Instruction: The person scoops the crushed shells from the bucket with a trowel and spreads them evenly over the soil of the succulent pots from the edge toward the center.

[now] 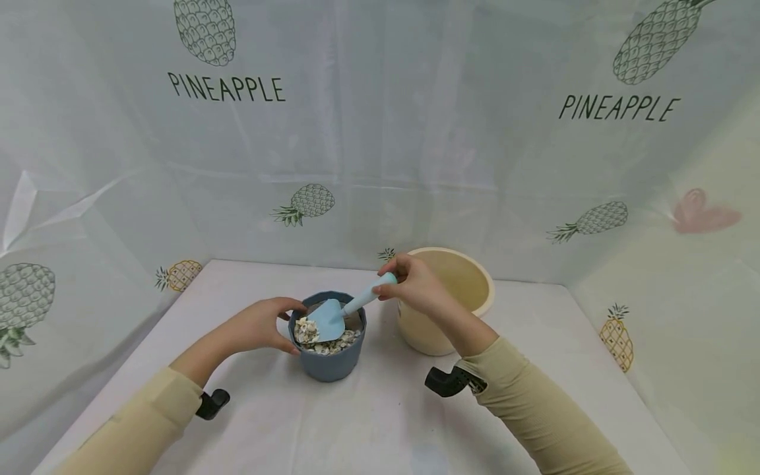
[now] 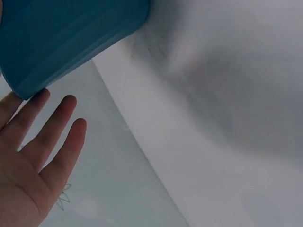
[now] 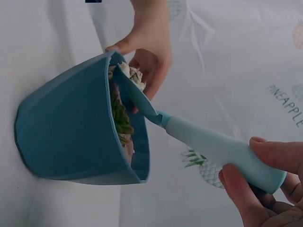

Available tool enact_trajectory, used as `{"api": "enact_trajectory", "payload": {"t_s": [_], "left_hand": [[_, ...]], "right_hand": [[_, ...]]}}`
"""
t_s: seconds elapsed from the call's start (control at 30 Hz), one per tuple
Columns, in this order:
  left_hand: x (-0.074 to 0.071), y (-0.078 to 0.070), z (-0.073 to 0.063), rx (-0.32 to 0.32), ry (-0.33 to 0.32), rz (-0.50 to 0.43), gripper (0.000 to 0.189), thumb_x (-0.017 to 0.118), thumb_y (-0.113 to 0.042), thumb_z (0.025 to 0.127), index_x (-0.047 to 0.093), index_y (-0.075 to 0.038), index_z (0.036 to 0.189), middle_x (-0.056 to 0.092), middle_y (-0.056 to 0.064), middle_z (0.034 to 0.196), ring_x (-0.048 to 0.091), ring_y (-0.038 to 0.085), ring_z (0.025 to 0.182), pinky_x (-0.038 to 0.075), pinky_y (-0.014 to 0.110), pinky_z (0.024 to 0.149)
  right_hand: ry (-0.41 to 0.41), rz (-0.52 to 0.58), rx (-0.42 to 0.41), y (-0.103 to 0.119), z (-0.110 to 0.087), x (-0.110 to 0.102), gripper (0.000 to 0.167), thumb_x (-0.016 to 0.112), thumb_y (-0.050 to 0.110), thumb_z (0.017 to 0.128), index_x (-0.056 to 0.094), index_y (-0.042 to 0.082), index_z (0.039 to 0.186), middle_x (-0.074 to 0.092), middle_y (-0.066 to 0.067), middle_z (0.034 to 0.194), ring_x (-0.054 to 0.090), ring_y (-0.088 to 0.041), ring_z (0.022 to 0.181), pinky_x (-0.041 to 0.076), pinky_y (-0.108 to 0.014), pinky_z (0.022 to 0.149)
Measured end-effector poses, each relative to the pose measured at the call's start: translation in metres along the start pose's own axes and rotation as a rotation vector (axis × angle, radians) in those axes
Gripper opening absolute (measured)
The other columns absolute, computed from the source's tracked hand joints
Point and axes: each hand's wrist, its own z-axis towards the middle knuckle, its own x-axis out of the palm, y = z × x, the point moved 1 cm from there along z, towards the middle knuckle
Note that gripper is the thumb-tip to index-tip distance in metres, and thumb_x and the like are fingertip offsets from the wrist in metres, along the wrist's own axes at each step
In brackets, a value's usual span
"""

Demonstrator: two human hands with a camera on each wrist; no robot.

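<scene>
A blue flower pot (image 1: 330,363) stands on the table, partly filled with pale, crumbly bits (image 1: 335,344). Some green pieces (image 3: 121,120) show inside it in the right wrist view. My left hand (image 1: 259,325) holds the pot at its left side, thumb and fingers spread along the rim. In the left wrist view several of its fingers reach out straight below the pot. My right hand (image 1: 415,284) grips the handle of a light blue hand trowel (image 1: 328,321). The trowel's blade tilts down into the pot, with pale bits (image 3: 132,75) at its tip.
A larger cream bucket (image 1: 415,326) stands right of the pot, partly behind my right hand; its bottom is hidden. White cloth (image 1: 368,422) covers the table. A pineapple-printed sheet (image 1: 392,132) hangs behind and at both sides.
</scene>
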Motion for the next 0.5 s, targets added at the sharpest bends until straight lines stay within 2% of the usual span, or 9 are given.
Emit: {"api": "enact_trajectory", "payload": {"t_s": [0.27,0.5], "left_hand": [[0.0049,-0.0067,-0.0053,-0.030,-0.046,0.078,0.089,0.089,-0.053,0.061,0.059,-0.006,0.131,0.057,0.013,0.132,0.060,0.032,0.108,0.050,0.050,0.086],[-0.0010,-0.0019,-0.0017,-0.001,0.012,0.030,0.081,0.090,-0.044,0.064,0.060,-0.007,0.129,0.057,0.012,0.131,0.059,0.032,0.108,0.049,0.051,0.086]], "right_hand": [[0.003,-0.050,-0.040,0.0057,-0.0016,0.0040,0.026,0.077,-0.001,0.082,0.062,-0.002,0.103,0.064,-0.013,0.090,0.069,-0.020,0.078,0.056,-0.035,0.075],[0.023,-0.059,-0.042,0.0073,-0.0029,0.0034,0.027,0.077,-0.001,0.082,0.061,-0.003,0.103,0.065,-0.013,0.089,0.070,-0.021,0.077,0.056,-0.033,0.074]]}}
